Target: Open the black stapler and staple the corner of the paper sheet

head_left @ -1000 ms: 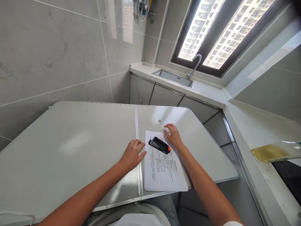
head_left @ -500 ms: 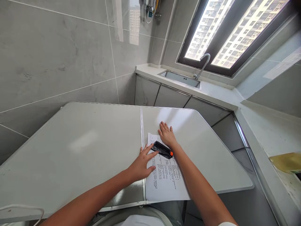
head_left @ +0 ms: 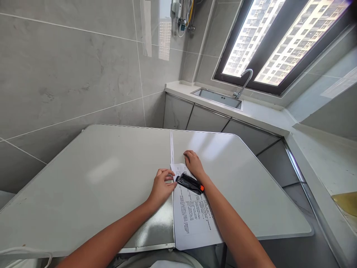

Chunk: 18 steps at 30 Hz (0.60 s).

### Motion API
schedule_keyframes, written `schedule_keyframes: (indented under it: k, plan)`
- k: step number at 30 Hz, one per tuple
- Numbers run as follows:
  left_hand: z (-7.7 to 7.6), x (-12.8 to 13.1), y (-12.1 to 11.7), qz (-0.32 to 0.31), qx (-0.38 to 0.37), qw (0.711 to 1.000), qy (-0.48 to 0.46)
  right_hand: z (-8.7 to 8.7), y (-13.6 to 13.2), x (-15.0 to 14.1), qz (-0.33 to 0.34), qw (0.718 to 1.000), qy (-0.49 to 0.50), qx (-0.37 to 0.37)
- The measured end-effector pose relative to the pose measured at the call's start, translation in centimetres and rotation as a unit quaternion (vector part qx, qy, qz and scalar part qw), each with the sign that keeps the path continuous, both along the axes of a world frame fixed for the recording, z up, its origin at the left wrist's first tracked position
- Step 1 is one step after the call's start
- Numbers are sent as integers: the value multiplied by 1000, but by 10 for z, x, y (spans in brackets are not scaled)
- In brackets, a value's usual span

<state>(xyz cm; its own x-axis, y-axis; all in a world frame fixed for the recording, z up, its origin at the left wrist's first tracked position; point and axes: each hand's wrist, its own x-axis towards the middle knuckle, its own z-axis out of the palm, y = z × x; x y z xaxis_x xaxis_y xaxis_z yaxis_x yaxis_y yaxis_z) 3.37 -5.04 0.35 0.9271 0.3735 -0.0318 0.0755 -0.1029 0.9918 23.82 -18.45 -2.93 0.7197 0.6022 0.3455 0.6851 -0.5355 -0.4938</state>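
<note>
A black stapler (head_left: 190,183) with an orange end lies slantwise on a printed paper (head_left: 192,214). My left hand (head_left: 162,185) is at the paper's left edge, its fingers loosely bent and the thumb apart from them. That thumb's tip comes close to the stapler's left end; whether they touch I cannot tell. Beyond the stapler, my right hand (head_left: 194,163) rests by the paper's upper right edge with its fingers curled down together. Anything under those fingertips is hidden. The right wrist passes close beside the orange end.
The white folding table (head_left: 131,156) has a seam (head_left: 171,147) along the paper's left side. Its near edge lies just before my body, and the paper reaches it. Behind are a counter with a sink (head_left: 217,97) and faucet (head_left: 245,83). A white cable (head_left: 28,248) lies at lower left.
My right hand's outstretched fingers have curled in. My left hand has drawn back left from over the stapler, its spread fingers now bent. The paper sits slightly further left across the seam.
</note>
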Motion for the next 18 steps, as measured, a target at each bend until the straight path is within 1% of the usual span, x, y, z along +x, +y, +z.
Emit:
schedule_keyframes:
  k: [3, 8, 12, 15, 17, 18]
  plan:
    - [2, 0, -9, -25, 19, 1000, -1, 3, -2, -1, -7, 1000, -4, 20]
    - [0, 1, -10, -6, 79, 997, 1, 4, -3, 0, -13, 1000, -13, 19]
    - [0, 2, -4, -4, 70, 998, -3, 5, -5, 0, -15, 999, -18, 27]
    - [1, 1, 2, 2, 69, 998, 11, 7, -4, -4, -39, 996, 9, 77]
    - [2, 0, 8, -12, 93, 995, 37, 9, 2, -9, -45, 990, 35, 127]
    - [2, 0, 14, -19, 112, 992, 54, 10, 8, -12, -35, 987, 44, 148]
